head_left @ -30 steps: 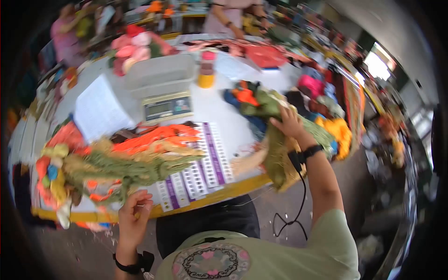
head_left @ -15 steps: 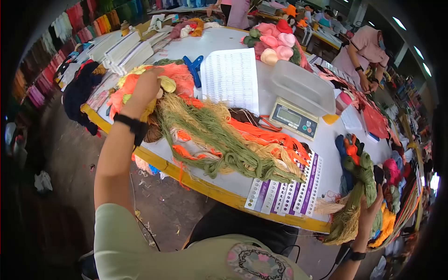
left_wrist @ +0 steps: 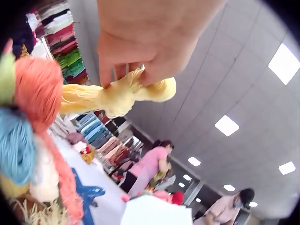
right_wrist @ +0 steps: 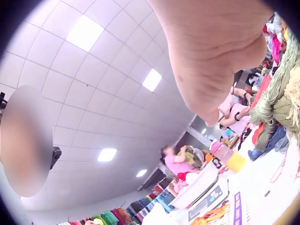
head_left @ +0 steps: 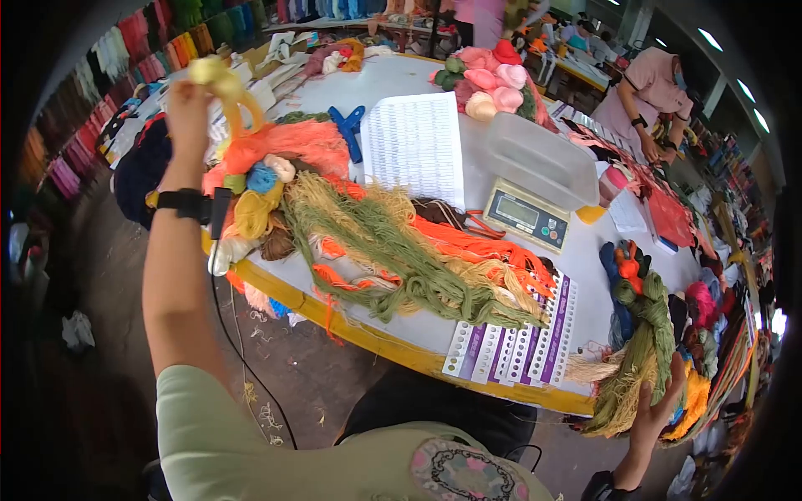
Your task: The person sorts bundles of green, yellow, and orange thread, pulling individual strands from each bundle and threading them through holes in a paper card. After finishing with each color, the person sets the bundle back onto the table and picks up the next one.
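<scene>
Beside piled yarn point(head_left: 296, 144), our left hand point(head_left: 189, 121) is pinching a yellow skein point(head_left: 219, 79), seemingly against tangling, our right hand point(head_left: 650, 417) spread.

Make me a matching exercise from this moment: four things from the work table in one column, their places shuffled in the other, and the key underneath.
Things
1. Yellow yarn
2. Blue tool
3. Scale
4. Purple-and-white cards

Places
A. Beside the printed sheet
B. Along the yellow table edge
C. Held up in the left hand
D. Next to the plastic tub

Right pairs: 1-C, 2-A, 3-D, 4-B
</scene>
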Motion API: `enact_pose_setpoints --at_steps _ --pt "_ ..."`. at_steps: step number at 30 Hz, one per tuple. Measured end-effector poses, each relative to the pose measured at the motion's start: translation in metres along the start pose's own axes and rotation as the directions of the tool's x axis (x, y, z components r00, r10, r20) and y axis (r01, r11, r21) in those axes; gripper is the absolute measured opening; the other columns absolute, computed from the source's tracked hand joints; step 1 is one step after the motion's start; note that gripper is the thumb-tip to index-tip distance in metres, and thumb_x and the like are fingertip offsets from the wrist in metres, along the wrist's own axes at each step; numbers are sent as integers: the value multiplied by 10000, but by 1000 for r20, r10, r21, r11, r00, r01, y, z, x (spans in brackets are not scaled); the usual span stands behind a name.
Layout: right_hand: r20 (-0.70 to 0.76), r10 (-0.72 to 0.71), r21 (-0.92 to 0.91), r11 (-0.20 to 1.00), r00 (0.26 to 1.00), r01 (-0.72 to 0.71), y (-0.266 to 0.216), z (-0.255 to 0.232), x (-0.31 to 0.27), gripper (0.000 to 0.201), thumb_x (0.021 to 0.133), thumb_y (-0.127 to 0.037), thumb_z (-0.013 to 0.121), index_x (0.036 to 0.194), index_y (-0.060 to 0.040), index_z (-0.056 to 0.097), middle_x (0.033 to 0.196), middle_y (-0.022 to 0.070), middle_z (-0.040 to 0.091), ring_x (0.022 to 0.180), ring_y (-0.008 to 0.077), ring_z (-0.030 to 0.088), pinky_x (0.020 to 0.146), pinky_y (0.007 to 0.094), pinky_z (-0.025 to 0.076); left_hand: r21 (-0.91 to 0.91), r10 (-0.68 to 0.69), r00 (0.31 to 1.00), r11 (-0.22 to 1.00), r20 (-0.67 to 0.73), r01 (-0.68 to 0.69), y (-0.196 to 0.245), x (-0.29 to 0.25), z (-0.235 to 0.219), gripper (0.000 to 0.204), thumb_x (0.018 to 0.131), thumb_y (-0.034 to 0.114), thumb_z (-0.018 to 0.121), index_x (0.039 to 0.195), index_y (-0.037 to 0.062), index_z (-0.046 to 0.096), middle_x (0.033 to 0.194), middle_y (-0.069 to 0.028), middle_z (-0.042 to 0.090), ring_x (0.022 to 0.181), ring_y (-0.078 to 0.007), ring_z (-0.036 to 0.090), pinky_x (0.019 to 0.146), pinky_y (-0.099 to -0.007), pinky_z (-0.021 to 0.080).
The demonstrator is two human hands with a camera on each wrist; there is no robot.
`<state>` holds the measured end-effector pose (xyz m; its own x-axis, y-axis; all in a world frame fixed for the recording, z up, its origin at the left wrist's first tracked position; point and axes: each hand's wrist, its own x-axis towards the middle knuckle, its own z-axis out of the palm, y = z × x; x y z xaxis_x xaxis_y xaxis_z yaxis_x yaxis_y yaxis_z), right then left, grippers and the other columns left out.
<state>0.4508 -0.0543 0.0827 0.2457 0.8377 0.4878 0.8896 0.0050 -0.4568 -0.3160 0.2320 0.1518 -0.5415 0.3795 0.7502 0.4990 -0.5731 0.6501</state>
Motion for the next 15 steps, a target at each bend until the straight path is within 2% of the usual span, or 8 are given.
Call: enact_pose_setpoints --at_steps 3,5,6,7,9,11,12,15 --pt "23 -121 83 989 992 119 -27 16 14 574 902 -130 577 1411 -40 329 1439 141 367 1351 290 317 1113 435 205 -192 56 970 976 -236 -103 89 24 -67 168 882 124 635 1007 40 559 935 -56 603 804 -143 607 716 -265 510" --pt "34 -180 219 961 983 169 -50 29 22 559 874 -79 565 1385 -9 350 1414 162 382 1342 295 326 1119 401 206 -280 101 986 950 -135 -136 123 52 -147 158 926 69 514 1052 -2 578 1031 -97 610 982 -196 606 849 -323 504" --pt "39 -183 236 957 982 168 -59 36 26 559 874 -79 565 1385 -9 350 1414 162 382 1342 295 326 1119 401 206 353 340 916 847 214 -396 133 71 -206 230 937 64 484 1144 -8 552 1126 -121 590 1061 -224 578 904 -349 482" --pt "49 -234 295 932 971 210 -67 43 31 558 857 -65 566 1373 -5 363 1402 161 392 1332 294 336 1116 400 211 -261 229 963 947 145 -186 186 41 -191 299 954 108 459 1225 -10 506 1189 -142 575 1097 -249 567 940 -372 462" --pt "74 -300 399 883 951 248 -92 55 37 560 820 -50 572 1347 0 391 1369 161 419 1300 290 368 1105 396 230 -265 163 954 936 -252 -230 262 -25 -143 377 1003 232 366 1280 -1 468 1207 -146 567 1084 -247 577 952 -375 458" --pt "118 -407 522 801 906 292 -112 75 38 538 829 -125 619 1317 -4 427 1331 163 445 1267 295 399 1082 395 266 -36 118 984 992 -133 -124 260 -82 -147 377 999 278 412 1244 2 489 1144 -132 588 965 -210 617 819 -331 516" --pt "152 -475 568 759 866 317 -125 83 38 539 825 -147 641 1306 -9 440 1316 165 456 1257 303 408 1075 397 278 -206 -136 986 966 97 153 282 -128 -106 391 984 343 461 1190 16 522 1006 -104 628 800 -155 627 657 -274 520" --pt "260 -642 764 594 721 253 -169 112 22 533 796 -125 692 1275 -35 474 1239 160 499 1122 300 506 987 388 377 -143 -670 697 687 258 713 253 -232 -61 418 975 423 455 1077 41 592 844 -53 646 708 -129 630 594 -259 505"
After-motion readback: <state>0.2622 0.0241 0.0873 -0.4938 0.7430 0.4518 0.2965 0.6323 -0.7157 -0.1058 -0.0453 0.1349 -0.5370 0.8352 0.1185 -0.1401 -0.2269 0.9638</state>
